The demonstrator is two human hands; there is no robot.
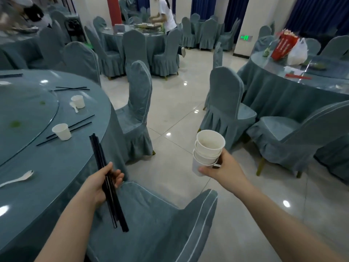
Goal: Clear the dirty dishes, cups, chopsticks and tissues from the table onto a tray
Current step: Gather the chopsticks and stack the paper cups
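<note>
Black chopsticks [107, 183] in left hand [100, 183], perhaps four stacked cups [207, 150] in right hand [224, 169]

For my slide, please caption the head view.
Left hand grips black chopsticks; right hand holds stacked paper cups.

The desk [56, 163] lies left, carrying two cups [62, 131], chopsticks [71, 89] and a spoon [18, 179]. Chairs [138, 114] stand right of it; another desk [283, 87] sits far right.

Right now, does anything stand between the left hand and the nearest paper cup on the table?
Nothing visible does. The left hand already grips collected chopsticks; only bare tabletop separates it from the cup.
</note>
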